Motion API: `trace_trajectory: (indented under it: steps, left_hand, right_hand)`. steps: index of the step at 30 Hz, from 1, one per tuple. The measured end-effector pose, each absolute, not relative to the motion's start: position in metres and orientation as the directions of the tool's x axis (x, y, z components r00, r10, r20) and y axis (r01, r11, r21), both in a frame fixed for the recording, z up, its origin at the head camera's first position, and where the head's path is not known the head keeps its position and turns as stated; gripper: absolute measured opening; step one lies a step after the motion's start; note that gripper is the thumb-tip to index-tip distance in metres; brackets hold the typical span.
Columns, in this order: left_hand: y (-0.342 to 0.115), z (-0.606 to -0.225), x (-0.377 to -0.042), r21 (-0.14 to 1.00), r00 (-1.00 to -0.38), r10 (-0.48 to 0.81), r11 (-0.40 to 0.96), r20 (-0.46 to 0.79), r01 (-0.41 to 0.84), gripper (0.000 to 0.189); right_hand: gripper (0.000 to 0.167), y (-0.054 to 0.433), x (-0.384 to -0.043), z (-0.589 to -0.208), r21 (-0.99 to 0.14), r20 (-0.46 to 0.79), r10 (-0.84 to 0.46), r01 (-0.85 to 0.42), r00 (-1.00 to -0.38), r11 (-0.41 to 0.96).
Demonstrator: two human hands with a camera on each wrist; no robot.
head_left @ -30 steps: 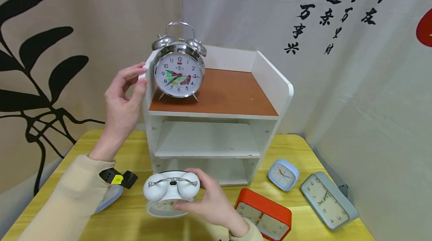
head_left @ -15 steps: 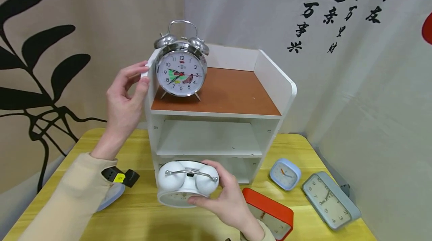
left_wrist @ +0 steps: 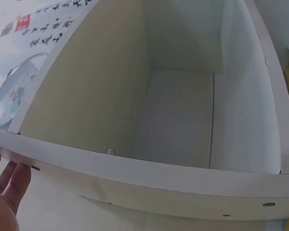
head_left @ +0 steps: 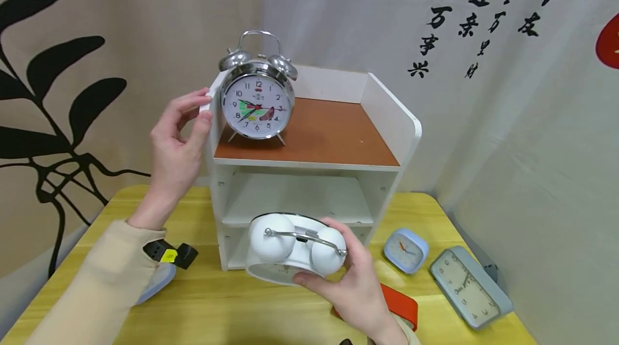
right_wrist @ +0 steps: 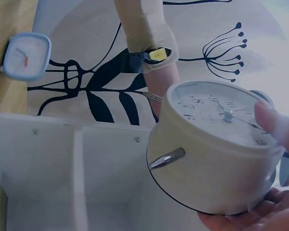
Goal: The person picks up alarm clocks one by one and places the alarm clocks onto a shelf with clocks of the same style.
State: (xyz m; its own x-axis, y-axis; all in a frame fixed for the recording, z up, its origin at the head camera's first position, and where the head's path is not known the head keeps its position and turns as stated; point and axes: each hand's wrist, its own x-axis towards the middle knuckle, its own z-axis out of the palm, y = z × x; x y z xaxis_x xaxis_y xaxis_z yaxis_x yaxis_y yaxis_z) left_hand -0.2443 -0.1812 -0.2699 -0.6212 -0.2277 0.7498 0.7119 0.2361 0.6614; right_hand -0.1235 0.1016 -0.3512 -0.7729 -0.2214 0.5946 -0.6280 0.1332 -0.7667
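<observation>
"Risk?"
"The white clock [head_left: 296, 252], between the right hand [head_left: 355, 286]'s thumb and fingers, could twist loose: they pinch only one side."
"Left hand [head_left: 176, 143]?"
"Fingers gripping the shelf [head_left: 321, 133]; a tug might topple the silver clock [head_left: 258, 107] beside them."

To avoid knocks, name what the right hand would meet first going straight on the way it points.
The right hand, gripping the white clock, would probably meet the white shelf unit first, clock leading; depth leaves the exact shelf level unclear.

Beige wall [head_left: 184, 12], black plant print [head_left: 94, 106], grey wall [head_left: 348, 12] (black written characters [head_left: 468, 25]), yellow wood-grain table [head_left: 203, 302]
</observation>
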Motion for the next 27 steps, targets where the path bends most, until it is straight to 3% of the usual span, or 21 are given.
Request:
trace_trajectory:
  steps: [27]
  left_hand:
    - [-0.182,-0.272,-0.246,0.662,-0.62,-0.236,0.196,0.748,0.724,0.031]
  right_hand:
    - [0.08,0.143,-0.153,-0.274,-0.564,0.742,-0.232,-0.773,-0.629,0.289]
